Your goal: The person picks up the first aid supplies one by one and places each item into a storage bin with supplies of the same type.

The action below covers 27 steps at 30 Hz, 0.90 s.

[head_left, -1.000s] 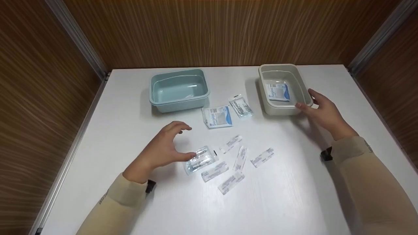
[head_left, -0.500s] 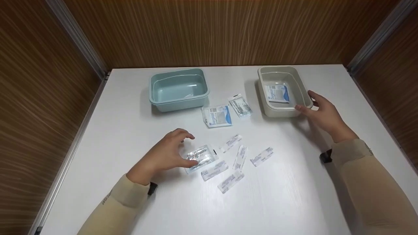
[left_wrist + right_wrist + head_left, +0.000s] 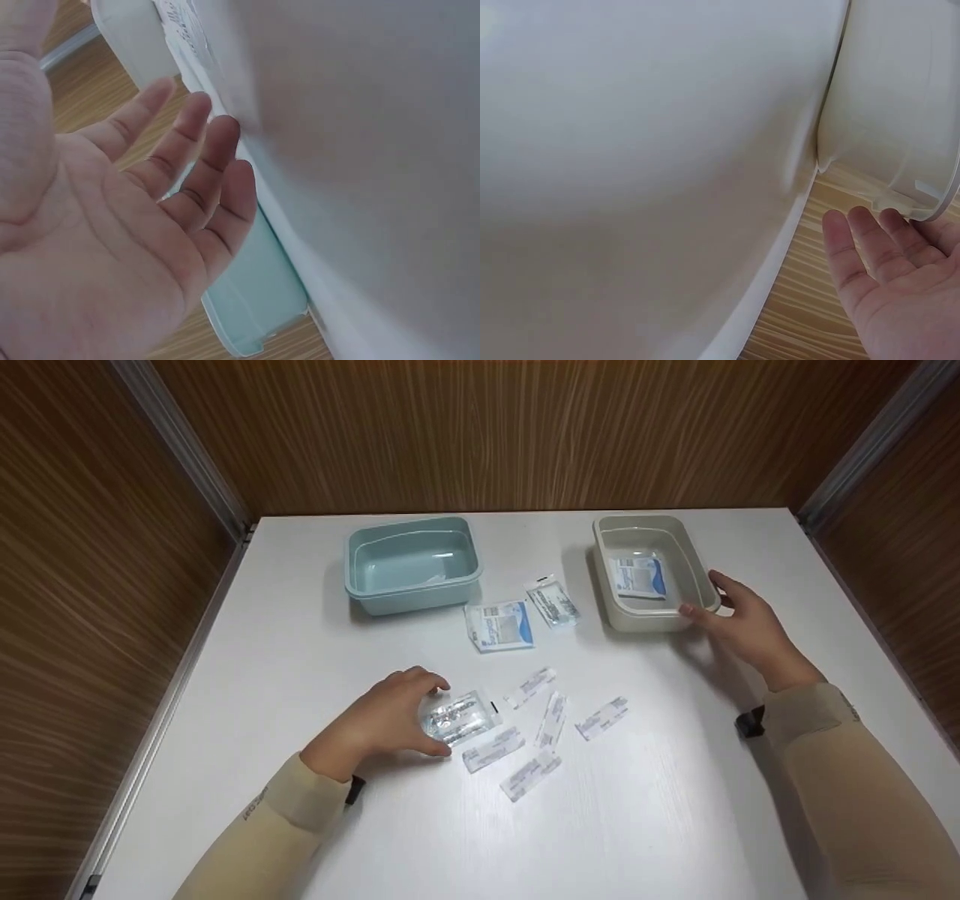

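My left hand point(image 3: 384, 718) is spread around a clear printed packet point(image 3: 456, 718) on the table, thumb at its near side and fingertips at its far side. In the left wrist view the fingers point(image 3: 217, 165) are loosely bent and hold nothing; the thumb tip is out of that view. My right hand point(image 3: 752, 630) holds the near right corner of a beige plastic basin point(image 3: 651, 621), thumb at the front rim and fingers along the right side. A white and blue packet point(image 3: 637, 577) lies inside it. Several paper-wrapped strips point(image 3: 493, 749) lie right of my left hand.
A teal basin point(image 3: 420, 600) stands at the back left. Between the basins lie a white and blue packet point(image 3: 501, 626) and a smaller clear packet with print point(image 3: 553, 603). Wood-grain panels point(image 3: 480, 435) enclose the white table point(image 3: 600, 832) at the back and sides.
My left hand has lowered toward me and slightly right, coming around the clear packet. The beige basin and my right hand have shifted slightly toward me.
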Available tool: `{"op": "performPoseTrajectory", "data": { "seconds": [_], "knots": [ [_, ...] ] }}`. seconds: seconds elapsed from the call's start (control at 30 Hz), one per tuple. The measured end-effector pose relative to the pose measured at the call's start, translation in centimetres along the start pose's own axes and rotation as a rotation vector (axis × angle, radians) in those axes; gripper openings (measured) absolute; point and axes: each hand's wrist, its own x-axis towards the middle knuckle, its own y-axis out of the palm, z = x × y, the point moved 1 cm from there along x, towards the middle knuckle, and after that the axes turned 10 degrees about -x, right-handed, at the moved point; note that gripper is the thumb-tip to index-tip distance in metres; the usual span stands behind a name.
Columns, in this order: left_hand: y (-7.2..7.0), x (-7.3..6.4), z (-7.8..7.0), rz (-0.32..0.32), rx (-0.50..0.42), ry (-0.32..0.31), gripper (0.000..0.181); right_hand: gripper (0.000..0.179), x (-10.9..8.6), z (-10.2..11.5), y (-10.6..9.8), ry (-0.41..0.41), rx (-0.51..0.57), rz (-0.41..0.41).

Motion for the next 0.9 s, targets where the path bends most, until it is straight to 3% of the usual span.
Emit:
{"op": "performPoseTrajectory", "data": {
  "seconds": [0.33, 0.67, 0.9],
  "knots": [
    [0.18, 0.14, 0.22, 0.001, 0.055, -0.037, 0.076, 0.114, -0.04, 0.04, 0.08, -0.007, -0.015, -0.004],
    [0.17, 0.23, 0.22, 0.004, 0.035, -0.053, 0.058, 0.111, -0.01, 0.05, -0.04, -0.004, -0.008, 0.002],
    [0.17, 0.4, 0.25, 0.013, 0.023, -0.076, 0.057, 0.111, -0.01, 0.11, -0.06, -0.003, -0.007, 0.003]
  ]
}}
